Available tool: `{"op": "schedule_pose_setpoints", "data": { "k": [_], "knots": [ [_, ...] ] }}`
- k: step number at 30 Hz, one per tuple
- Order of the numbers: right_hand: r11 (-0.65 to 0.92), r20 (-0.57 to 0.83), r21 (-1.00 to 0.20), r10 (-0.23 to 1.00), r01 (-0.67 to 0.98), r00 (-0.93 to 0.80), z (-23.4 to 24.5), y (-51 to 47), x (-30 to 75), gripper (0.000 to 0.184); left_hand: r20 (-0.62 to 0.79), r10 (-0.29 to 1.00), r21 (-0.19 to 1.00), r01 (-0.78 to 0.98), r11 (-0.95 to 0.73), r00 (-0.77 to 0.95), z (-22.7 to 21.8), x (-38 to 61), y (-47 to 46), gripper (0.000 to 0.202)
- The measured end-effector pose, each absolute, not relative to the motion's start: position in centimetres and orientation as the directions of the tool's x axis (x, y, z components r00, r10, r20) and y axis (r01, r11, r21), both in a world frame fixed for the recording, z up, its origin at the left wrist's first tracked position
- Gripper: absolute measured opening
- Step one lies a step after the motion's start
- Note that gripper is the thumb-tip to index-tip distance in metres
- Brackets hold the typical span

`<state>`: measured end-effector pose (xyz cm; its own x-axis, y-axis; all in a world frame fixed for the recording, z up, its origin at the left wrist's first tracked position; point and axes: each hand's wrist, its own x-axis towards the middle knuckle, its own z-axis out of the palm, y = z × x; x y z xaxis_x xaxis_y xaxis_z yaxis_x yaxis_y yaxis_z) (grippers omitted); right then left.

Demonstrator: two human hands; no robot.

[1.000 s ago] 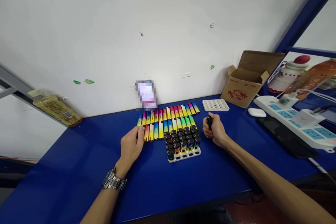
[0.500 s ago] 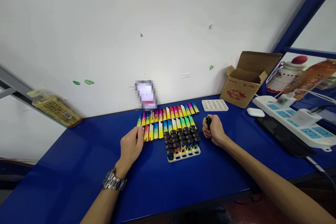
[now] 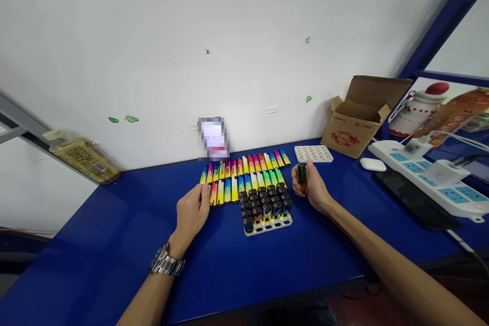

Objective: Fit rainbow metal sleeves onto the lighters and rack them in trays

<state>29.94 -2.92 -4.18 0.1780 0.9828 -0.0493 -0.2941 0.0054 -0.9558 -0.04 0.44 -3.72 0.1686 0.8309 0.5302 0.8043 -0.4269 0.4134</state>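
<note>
While the dark lighter (image 3: pixel 301 177), right of the white tray (image 3: pixel 268 227), shows more of its body than a moment ago, the right hand (image 3: pixel 311 186) curls around it, and the left hand (image 3: pixel 193 209) stays beside the lighter row (image 3: pixel 228 190), fingertips together, can't tell on what.

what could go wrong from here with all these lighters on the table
The right hand, gripping a dark lighter, is close beside the white tray; a bump might jostle the black-topped lighters standing in it. The left hand is at the left end of the near row of lighters, so a nudge could skew that row. The phone leans behind the far row of lighters and might slip onto it.
</note>
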Motion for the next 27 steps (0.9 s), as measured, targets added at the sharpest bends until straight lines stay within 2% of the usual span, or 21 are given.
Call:
{"op": "schedule_pose_setpoints", "data": {
  "k": [3,6,9,11,16,21,23,27],
  "knots": [
    [0.171,0.125,-0.967,0.964,-0.188,0.235,-3.5,-3.1,30.4,0.035,0.531,0.831,0.410,0.807,-0.425,0.168,-3.7,0.0,0.4,0.035],
    [0.286,0.286,-0.958,0.925,0.039,0.251,-2.5,-3.6,30.8,0.028,0.530,0.831,0.405,0.811,-0.422,0.168,-3.7,0.1,0.5,0.037],
    [0.358,0.436,-0.882,0.866,0.307,0.244,-1.3,-4.6,30.9,0.022,0.534,0.830,0.404,0.814,-0.416,0.159,-3.7,0.1,0.5,0.037],
    [0.390,0.499,-0.831,0.837,0.398,0.222,-0.5,-5.6,30.7,0.020,0.533,0.831,0.405,0.816,-0.413,0.156,-3.8,0.1,0.5,0.037],
    [0.460,0.534,-0.815,0.832,0.352,0.149,1.3,-8.4,28.9,0.018,0.530,0.832,0.406,0.813,-0.419,0.164,-3.9,0.0,0.5,0.037],
    [0.544,0.543,-0.780,0.834,0.309,-0.095,2.0,-10.2,26.2,0.012,0.545,0.820,0.383,0.816,-0.432,0.178,-3.8,0.0,0.4,0.037],
    [0.584,0.565,-0.727,0.808,0.361,-0.170,1.6,-10.3,25.2,0.011,0.548,0.817,0.379,0.817,-0.434,0.180,-3.7,0.0,0.4,0.037],
    [0.666,0.636,-0.546,0.724,0.508,-0.267,0.1,-10.1,24.1,0.009,0.553,0.814,0.379,0.817,-0.434,0.176,-3.7,0.0,0.4,0.037]
  ]
}}
